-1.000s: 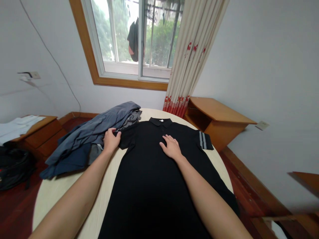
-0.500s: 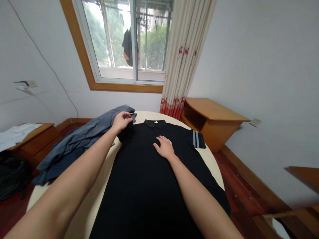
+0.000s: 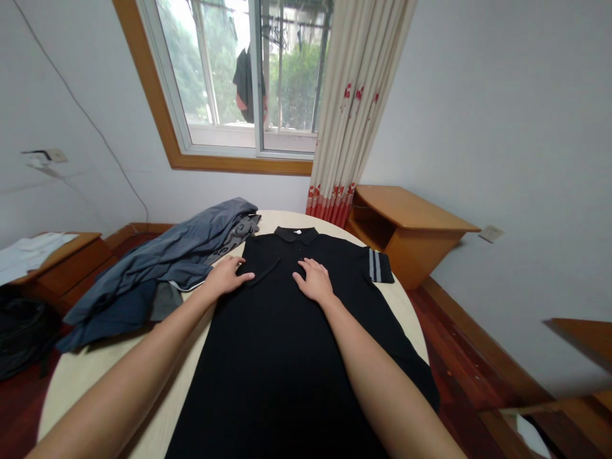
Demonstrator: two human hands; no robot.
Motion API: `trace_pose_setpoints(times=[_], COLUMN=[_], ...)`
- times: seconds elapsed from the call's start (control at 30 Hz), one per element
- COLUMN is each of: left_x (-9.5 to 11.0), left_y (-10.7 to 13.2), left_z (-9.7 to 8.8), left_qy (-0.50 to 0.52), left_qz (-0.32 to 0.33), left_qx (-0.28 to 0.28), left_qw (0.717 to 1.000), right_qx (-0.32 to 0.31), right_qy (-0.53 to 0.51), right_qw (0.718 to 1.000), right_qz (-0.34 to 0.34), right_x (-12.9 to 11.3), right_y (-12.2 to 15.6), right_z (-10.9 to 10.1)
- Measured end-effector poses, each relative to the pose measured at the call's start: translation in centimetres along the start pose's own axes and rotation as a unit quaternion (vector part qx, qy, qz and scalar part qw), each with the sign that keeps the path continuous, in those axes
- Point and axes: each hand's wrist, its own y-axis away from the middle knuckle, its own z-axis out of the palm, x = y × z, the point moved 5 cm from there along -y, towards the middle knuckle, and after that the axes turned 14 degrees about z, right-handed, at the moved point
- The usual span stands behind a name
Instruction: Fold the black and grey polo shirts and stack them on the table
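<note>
A black polo shirt (image 3: 287, 344) lies face up on a round pale table (image 3: 95, 376), collar toward the window. Its left sleeve is folded in over the chest; the right sleeve with grey stripes (image 3: 377, 266) lies spread out. My left hand (image 3: 227, 276) rests flat on the folded sleeve edge, fingers stretched out. My right hand (image 3: 313, 281) lies open and flat on the chest just below the collar.
A heap of grey and navy clothes (image 3: 162, 261) covers the table's left side. A wooden corner cabinet (image 3: 406, 229) stands to the right by the curtain (image 3: 354, 108). A low wooden cabinet (image 3: 62, 261) and a black bag (image 3: 21, 335) are at the left.
My left hand carried the left sleeve up and inward, laid it over the chest, and now presses it flat. The right hand stayed on the chest.
</note>
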Motion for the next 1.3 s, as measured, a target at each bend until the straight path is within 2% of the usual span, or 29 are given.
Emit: trace_pose_setpoints(times=[0.17, 0.3, 0.57, 0.63, 0.73, 0.87, 1.03, 1.17, 1.3], left_x=[-1.1, -1.3, -0.5, 0.0, 0.5, 0.1, -0.7, -0.9, -0.5], left_y=[1.7, 2.0, 4.1, 4.5, 4.5, 4.2, 4.0, 4.3, 4.6], left_z=[0.5, 0.4, -1.3, -1.5, -1.4, -0.7, -0.6, -0.9, -1.2], left_qy=[0.087, 0.099, -0.002, -0.019, -0.017, 0.001, 0.015, 0.01, -0.013], left_qz=[-0.014, 0.001, -0.065, -0.054, -0.007, 0.022, 0.022, -0.007, -0.042], left_qx=[-0.009, 0.002, 0.039, 0.055, 0.08, 0.074, 0.083, 0.086, 0.065], left_qw=[0.996, 0.995, 0.997, 0.997, 0.997, 0.997, 0.996, 0.996, 0.997], right_qx=[0.003, 0.003, -0.001, -0.002, -0.004, -0.028, -0.082, -0.035, -0.017], right_qy=[0.006, 0.013, 0.023, 0.029, 0.025, 0.003, -0.05, -0.078, -0.112], right_qw=[1.0, 1.0, 1.0, 1.0, 0.999, 0.996, 0.994, 0.995, 0.989], right_qz=[-0.004, -0.005, -0.003, -0.006, -0.032, -0.08, -0.048, -0.043, -0.095], right_x=[0.1, 0.2, 0.4, 0.3, -0.8, -3.9, -6.9, -6.8, -6.2], right_y=[-0.1, -0.1, -0.2, 0.0, 0.0, -1.4, -4.3, -4.6, -4.0], right_z=[0.1, 0.1, 0.5, 0.4, -0.1, -0.2, 1.8, 3.1, 3.5])
